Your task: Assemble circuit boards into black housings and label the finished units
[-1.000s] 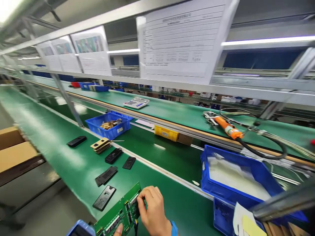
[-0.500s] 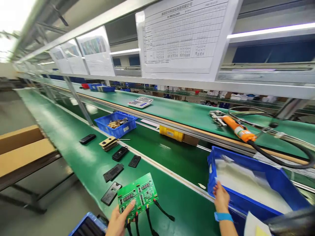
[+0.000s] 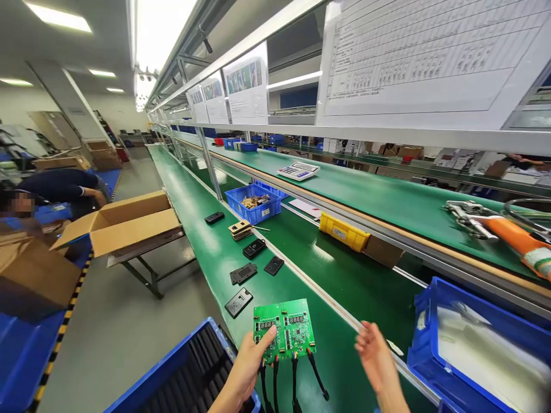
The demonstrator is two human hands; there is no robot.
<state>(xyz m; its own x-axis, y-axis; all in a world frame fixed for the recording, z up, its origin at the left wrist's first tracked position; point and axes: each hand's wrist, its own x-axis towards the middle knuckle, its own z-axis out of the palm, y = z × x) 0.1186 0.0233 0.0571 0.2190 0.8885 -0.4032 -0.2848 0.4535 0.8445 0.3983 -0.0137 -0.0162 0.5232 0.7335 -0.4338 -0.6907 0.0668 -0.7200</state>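
My left hand (image 3: 253,355) grips a green circuit board (image 3: 297,327) by its left part, thumb on top. Two digit displays show on the board, and several black cables (image 3: 295,378) hang from its lower edge. My right hand (image 3: 374,355) is over the bench, right of the board and apart from it, with fingers curled in. What it may hold I cannot make out. Beyond the board on the green bench lie a black case part with a label (image 3: 239,302), a slotted black cover (image 3: 243,273), a small black cover (image 3: 274,265) and a black case (image 3: 253,248).
A blue bin with white sheets (image 3: 424,350) stands at right. Below left is a blue crate of black parts (image 3: 172,364). Farther along are a stack of tan pieces (image 3: 240,230), a blue basket (image 3: 262,213) and a yellow bin (image 3: 340,232). An orange-handled tool (image 3: 512,235) lies on the shelf.
My right hand has left the edge of the blue bin and come nearer the board. The view has swung left, bringing in a person bending by cartons. My left hand still holds the board.
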